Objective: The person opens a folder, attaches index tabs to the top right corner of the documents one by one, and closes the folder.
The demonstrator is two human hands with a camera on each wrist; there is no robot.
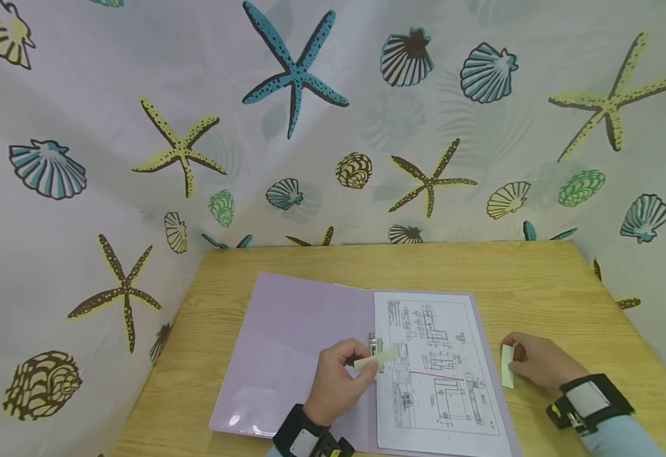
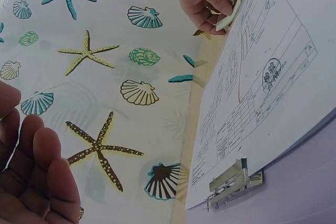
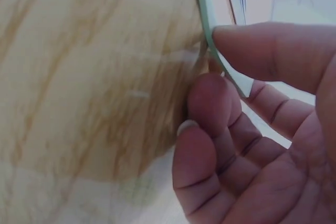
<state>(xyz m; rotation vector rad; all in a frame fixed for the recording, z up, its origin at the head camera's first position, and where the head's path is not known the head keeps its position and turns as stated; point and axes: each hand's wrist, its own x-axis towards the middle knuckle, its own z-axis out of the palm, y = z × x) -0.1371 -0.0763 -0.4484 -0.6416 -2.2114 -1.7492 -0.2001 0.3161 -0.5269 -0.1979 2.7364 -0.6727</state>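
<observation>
A purple folder [image 1: 293, 349] lies spread on the table, with printed drawing sheets [image 1: 424, 406] on its right side and a metal clip [image 1: 373, 343] at the spine. Above the clip, my left hand [image 1: 335, 381] pinches a pale green paper strip [image 1: 386, 355] between thumb and finger. To the right of the folder, my right hand [image 1: 544, 360] pinches a second pale green strip [image 1: 506, 368] near the table. The right wrist view shows this strip [image 3: 206, 9] edge-on between the thumb and fingers. In the left wrist view the left fingers [image 2: 63, 182] are curled; its strip is out of sight.
The wooden table [image 1: 287, 260] reaches back to a white curtain [image 1: 321, 146] with shells and starfish printed on it. Curtain cloth also hangs at the left and right sides. A red line crosses the top drawing.
</observation>
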